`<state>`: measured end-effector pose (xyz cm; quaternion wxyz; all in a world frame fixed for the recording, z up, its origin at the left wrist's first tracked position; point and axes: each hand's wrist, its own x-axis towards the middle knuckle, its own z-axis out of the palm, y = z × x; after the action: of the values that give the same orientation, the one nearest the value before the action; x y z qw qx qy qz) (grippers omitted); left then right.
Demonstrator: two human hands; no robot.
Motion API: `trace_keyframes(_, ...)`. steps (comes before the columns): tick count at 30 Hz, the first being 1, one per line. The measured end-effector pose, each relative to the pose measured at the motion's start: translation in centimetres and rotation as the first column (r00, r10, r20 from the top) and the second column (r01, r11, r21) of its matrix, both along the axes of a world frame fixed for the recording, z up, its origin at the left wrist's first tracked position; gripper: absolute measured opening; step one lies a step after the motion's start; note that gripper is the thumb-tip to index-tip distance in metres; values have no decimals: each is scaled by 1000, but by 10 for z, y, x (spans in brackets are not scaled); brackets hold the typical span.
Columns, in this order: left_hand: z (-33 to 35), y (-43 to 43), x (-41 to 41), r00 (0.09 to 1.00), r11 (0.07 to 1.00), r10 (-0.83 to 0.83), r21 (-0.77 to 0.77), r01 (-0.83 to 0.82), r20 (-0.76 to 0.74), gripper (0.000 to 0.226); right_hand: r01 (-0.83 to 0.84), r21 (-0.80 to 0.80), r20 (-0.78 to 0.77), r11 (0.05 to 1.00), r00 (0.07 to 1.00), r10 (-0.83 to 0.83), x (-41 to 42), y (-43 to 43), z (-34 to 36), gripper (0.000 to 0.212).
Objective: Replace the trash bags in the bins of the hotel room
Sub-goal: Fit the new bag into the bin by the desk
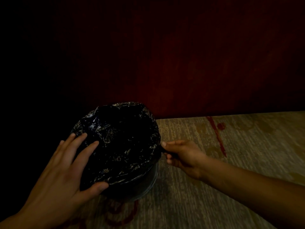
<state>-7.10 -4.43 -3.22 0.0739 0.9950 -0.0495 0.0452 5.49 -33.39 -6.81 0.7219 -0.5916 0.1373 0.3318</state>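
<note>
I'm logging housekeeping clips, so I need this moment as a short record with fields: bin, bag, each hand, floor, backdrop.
bin: small round bin standing on the carpet, only a strip of its side showing
bag: black trash bag, crinkled, draped over the bin's rim
left hand: left hand open, fingers spread flat on the bag's near-left side
right hand: right hand pinching the bag's edge at the right of the rim
floor: beige carpet with red markings
backdrop: dark red wall, dimly lit

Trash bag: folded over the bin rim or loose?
Folded over: the black trash bag drapes over the bin rim all round. Right hand pinches its edge; left hand lies flat on it.
</note>
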Motion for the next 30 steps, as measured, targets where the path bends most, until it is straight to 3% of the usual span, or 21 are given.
trace_keyframes(7, 0, -1, 0, 1000, 1000, 7, 1, -7, 7, 94, -2, -136, 250, 991, 968, 36, -2, 8, 1, 16)
trace_keyframes(10, -1, -1, 0, 1000, 1000, 13, 2, -13, 0, 94, -9, -223, 308, 975, 948, 79, -5, 9, 0, 5)
trace_keyframes(13, -1, -1, 0, 1000, 1000, 8, 6, -8, -2, 94, -10, -261, 355, 965, 929, 106, -10, 9, -1, 10)
trace_keyframes(18, -2, 0, 0, 1000, 1000, 12, -13, -12, 4, 94, -103, -183, 361, 978, 918, 164, -14, 0, 5, 12)
trace_keyframes(20, -2, 0, 0, 1000, 1000, 8, -15, -7, 9, 94, -147, -240, 385, 960, 893, 233, -15, -2, 6, 16)
trace_keyframes(24, -4, 2, 0, 1000, 1000, 8, -3, -8, 13, 96, -59, -291, 396, 955, 901, 177, -14, 4, 5, 13)
trace_keyframes(28, -5, 0, 0, 1000, 1000, 22, -4, -22, 15, 98, -59, -385, 396, 921, 891, 223, -7, 14, 3, 9)
trace_keyframes(30, -4, -2, 0, 1000, 1000, 20, -3, -20, 15, 98, -42, -342, 347, 939, 923, 167, -6, 14, 3, 8)
